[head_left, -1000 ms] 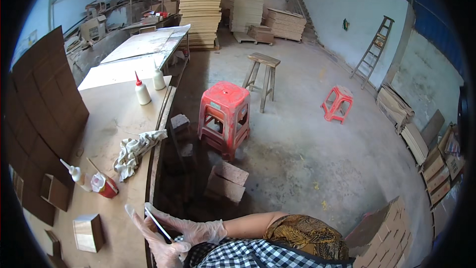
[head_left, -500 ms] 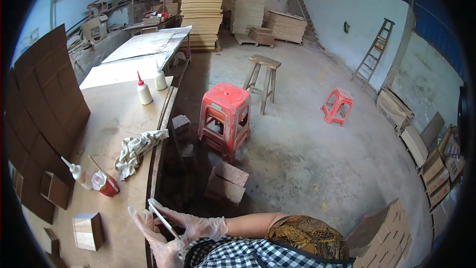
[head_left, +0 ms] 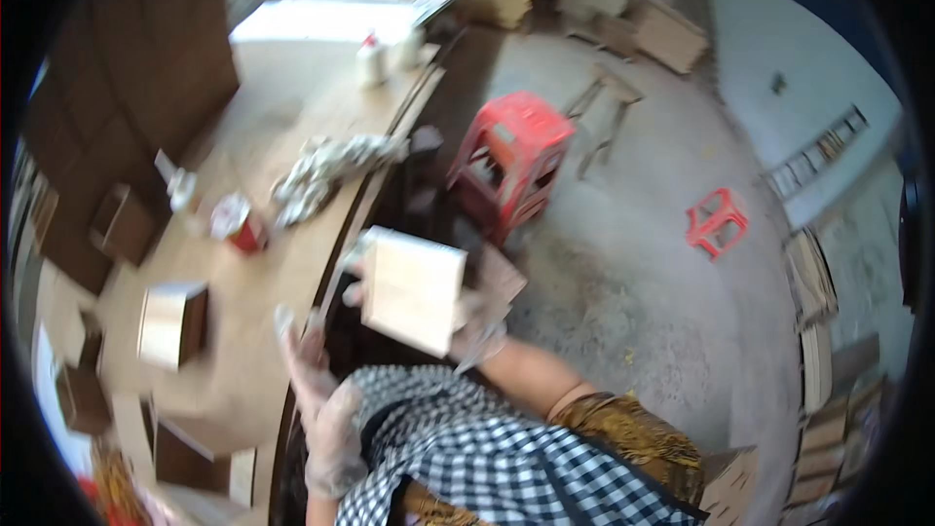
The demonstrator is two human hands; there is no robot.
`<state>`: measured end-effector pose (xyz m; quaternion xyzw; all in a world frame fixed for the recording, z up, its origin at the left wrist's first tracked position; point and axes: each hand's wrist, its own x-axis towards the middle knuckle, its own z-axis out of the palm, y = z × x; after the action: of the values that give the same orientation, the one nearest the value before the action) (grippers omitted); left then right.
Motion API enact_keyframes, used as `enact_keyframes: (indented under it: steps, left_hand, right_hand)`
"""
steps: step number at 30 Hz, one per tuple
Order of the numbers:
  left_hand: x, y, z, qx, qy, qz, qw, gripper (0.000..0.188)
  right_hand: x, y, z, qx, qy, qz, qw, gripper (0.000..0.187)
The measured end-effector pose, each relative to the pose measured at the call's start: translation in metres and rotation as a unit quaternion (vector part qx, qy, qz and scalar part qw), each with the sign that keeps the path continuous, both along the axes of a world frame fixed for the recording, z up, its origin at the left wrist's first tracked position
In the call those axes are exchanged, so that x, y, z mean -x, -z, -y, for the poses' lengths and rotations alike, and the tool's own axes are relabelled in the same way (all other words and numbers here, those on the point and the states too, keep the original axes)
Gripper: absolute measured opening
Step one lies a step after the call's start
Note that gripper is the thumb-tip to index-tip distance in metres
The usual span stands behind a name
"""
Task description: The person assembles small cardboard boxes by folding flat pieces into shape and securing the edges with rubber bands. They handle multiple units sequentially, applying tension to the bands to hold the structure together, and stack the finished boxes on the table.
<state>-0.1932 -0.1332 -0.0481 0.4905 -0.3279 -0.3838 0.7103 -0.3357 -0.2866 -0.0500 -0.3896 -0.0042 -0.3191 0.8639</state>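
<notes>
While the left hand [head_left: 326,399] is spread, seemingly empty, the right hand [head_left: 477,329] clasps a pale wooden piece [head_left: 413,290] at the left's one o'clock; likely stiff, light; opposite edges suit the grip.

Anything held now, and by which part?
Right hand: pale wooden piece, held from behind at its left and right edges, exact contacts hidden. Left hand: nothing visible in it.

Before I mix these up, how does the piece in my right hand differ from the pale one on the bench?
The held piece is in the right hand; the bench piece rests on the bench. The held piece shows mostly one pale face; the bench piece also shows a dark side. Both have pale faces.
</notes>
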Motion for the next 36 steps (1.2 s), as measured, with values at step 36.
enact_keyframes:
  steps: [36]
  left_hand:
    - [-0.029, 0.025, -0.032, 0.022, -0.104, -0.04, 0.994, 0.046]
  right_hand:
    - [-0.017, 0.015, -0.021, -0.044, -0.201, -0.028, 0.978, 0.125]
